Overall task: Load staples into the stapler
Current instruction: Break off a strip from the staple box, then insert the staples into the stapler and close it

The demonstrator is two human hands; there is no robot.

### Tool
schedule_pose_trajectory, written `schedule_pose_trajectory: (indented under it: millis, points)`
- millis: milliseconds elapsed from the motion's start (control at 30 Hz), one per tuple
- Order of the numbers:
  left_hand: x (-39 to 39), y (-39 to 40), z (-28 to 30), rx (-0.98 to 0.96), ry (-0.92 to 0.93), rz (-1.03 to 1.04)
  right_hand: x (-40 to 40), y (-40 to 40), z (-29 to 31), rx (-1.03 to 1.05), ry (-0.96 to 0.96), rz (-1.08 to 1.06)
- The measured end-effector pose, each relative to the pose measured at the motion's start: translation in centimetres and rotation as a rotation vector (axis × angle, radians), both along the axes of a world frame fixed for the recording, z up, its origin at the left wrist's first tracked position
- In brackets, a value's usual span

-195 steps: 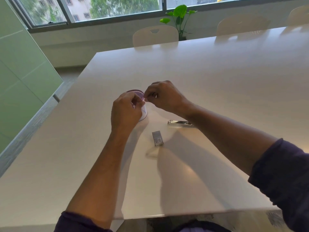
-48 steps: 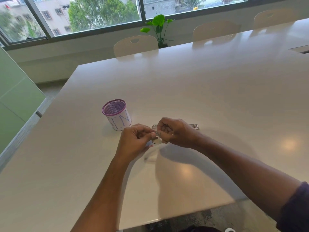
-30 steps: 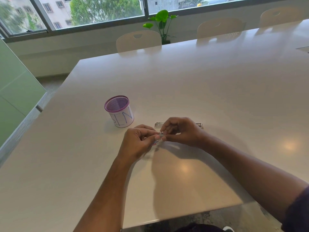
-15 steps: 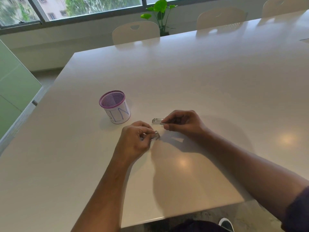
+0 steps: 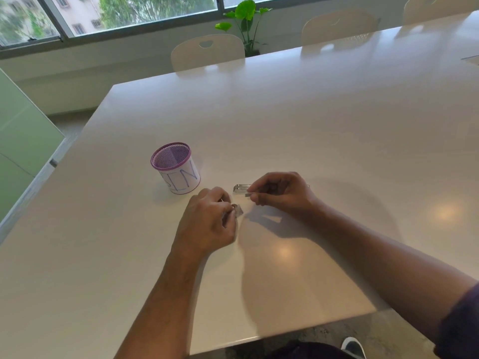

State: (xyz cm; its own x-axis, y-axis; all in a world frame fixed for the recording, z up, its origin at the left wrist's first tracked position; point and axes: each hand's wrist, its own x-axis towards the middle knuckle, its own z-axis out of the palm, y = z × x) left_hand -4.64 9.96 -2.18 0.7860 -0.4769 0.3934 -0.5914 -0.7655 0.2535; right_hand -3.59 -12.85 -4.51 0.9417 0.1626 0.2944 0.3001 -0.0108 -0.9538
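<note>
Hands now apart: right hand (image 5: 281,194) pinching staple strip (image 5: 249,194) beside stapler (image 5: 241,188), left hand (image 5: 208,221) pinching staple box (image 5: 238,210).

Purple mesh cup (image 5: 175,167) – white table (image 5: 285,120).

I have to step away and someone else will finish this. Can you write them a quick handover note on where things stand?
Left hand: grips the small staple box, just above the table.
Right hand: pinches a thin staple strip, its tip close to the stapler.
Stapler: lies flat on the table, mostly hidden behind the right hand; whether its tray is open cannot be told.
Purple mesh cup: stands to the left, not involved.
Done: a strip is out of the box.
Left: seat the strip in the stapler, close it, put the box down.
</note>
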Motion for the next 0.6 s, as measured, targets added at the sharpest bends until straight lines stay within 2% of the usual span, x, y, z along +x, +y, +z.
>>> schedule_pose_trajectory:
  millis: [400, 500, 600]
  points:
    - [0.7, -2.1, 1.3, -0.055, -0.032, -0.024, -0.4, -2.0, 0.6, -0.120, -0.079, -0.144]
    - [1.5, -4.1, 1.6, -0.029, 0.069, -0.077, -0.2, -4.2, 1.4, -0.125, -0.060, -0.291]
    - [2.5, -6.4, 1.3, 0.039, 0.128, -0.136, 0.0, -6.5, 1.4, -0.256, -0.115, -0.476]
